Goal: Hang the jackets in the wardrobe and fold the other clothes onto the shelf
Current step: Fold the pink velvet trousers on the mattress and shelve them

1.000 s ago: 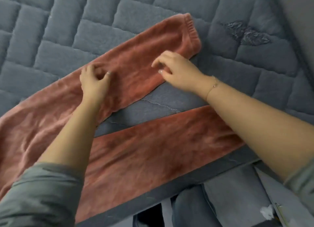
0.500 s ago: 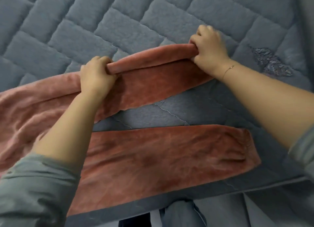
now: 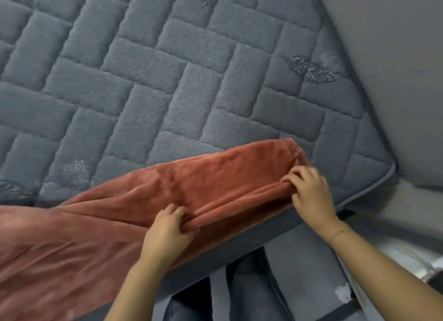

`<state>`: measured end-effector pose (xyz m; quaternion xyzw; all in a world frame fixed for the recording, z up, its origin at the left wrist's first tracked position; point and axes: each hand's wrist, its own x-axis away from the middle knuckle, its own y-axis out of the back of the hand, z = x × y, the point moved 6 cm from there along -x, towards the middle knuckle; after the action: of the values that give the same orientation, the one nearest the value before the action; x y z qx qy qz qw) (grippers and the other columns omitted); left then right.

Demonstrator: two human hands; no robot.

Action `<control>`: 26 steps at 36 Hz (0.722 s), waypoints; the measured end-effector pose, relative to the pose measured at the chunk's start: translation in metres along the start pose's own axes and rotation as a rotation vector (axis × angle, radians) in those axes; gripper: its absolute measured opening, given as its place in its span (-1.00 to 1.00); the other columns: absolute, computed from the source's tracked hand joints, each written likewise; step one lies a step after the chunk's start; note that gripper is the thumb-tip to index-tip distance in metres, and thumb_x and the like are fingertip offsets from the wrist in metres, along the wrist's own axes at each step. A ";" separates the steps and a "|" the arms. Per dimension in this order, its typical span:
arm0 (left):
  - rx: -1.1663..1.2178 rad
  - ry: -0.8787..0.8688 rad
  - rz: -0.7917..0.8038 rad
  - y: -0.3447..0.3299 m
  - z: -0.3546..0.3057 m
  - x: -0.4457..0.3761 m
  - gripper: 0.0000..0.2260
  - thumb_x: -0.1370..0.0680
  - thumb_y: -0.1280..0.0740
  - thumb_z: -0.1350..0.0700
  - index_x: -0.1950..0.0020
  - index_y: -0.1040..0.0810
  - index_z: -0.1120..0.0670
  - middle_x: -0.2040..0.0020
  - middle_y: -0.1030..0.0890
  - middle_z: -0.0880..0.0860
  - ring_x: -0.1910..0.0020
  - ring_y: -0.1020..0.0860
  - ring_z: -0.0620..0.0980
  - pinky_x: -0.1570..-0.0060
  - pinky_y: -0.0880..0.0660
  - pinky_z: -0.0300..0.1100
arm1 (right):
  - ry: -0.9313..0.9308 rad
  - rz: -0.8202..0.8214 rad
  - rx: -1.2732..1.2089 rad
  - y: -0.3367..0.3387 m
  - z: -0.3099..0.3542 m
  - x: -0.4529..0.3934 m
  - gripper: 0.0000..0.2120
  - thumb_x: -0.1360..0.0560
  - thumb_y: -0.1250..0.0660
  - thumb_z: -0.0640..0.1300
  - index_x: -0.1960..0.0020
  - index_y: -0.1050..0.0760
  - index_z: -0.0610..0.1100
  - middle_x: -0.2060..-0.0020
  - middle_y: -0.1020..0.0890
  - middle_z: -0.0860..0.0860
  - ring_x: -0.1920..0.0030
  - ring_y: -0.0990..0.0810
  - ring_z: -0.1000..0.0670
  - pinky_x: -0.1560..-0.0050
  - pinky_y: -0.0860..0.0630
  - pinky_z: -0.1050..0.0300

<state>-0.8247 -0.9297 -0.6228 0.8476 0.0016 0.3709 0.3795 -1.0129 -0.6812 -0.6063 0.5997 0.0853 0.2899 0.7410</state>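
Observation:
Rust-coloured plush trousers (image 3: 191, 181) lie on the grey quilted bed (image 3: 167, 80), near its front edge. One leg is laid over the other, and the doubled legs run from the lower left to the right. My left hand (image 3: 167, 229) grips the near edge of the doubled legs at their middle. My right hand (image 3: 309, 191) pinches the same near edge close to the cuff end. The waist part spreads out at the lower left, partly out of view.
The bed's corner (image 3: 388, 167) is just right of the cuffs, with a grey wall (image 3: 395, 56) beyond it. My legs in grey trousers (image 3: 275, 284) stand against the bed's front edge. The wide quilted surface stretches away behind the trousers.
Both hands took hold of the far leg, lifted it and brought it toward me onto the near leg. The two legs now lie stacked at the bed's front edge.

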 end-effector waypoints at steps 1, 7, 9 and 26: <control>-0.003 0.015 0.058 -0.014 0.004 0.002 -0.72 -0.45 -0.46 -0.01 -0.12 -0.59 0.01 -0.11 -0.49 -0.03 -0.12 -0.47 0.06 -0.09 -0.46 -0.03 | -0.033 0.017 -0.027 -0.009 -0.004 0.012 -0.54 -0.17 -0.37 -0.53 0.02 -0.64 -0.17 -0.03 -0.59 -0.13 -0.02 -0.53 -0.23 -0.03 -0.48 -0.09; -0.183 -0.012 -0.049 -0.042 0.015 0.000 -0.66 -0.43 -0.47 -0.04 -0.17 -0.52 -0.04 -0.17 -0.39 -0.02 -0.20 -0.37 0.07 -0.14 -0.31 -0.01 | -0.634 -0.270 -0.678 -0.042 -0.021 0.055 -0.71 -0.41 -0.37 -0.41 -0.07 -0.44 -0.19 -0.09 -0.39 -0.12 -0.02 -0.47 -0.10 -0.09 -0.48 0.05; -0.234 -0.041 -0.086 -0.043 0.016 0.000 -0.65 -0.40 -0.49 -0.09 -0.14 -0.53 -0.07 -0.17 -0.42 -0.02 -0.20 -0.36 0.07 -0.15 -0.22 0.03 | -0.995 -0.346 -1.017 -0.058 -0.020 0.062 -0.63 -0.46 -0.45 -0.20 -0.15 -0.33 -0.14 -0.13 -0.42 -0.13 -0.01 -0.49 -0.06 -0.10 -0.53 -0.05; -0.183 -0.426 -0.212 -0.037 -0.006 0.015 -0.64 -0.42 -0.46 0.32 -0.21 -0.64 0.14 -0.08 -0.63 0.06 0.05 -0.54 0.15 0.12 -0.54 -0.05 | -1.071 -0.396 -1.331 -0.044 -0.057 0.050 -0.95 -0.57 -0.34 -0.16 0.04 -0.47 -0.08 0.06 -0.61 0.01 0.00 -0.58 0.03 -0.14 -0.55 0.11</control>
<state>-0.8076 -0.8951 -0.6350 0.8638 -0.0233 0.1409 0.4831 -0.9843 -0.6117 -0.6516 0.0724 -0.3584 -0.1752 0.9141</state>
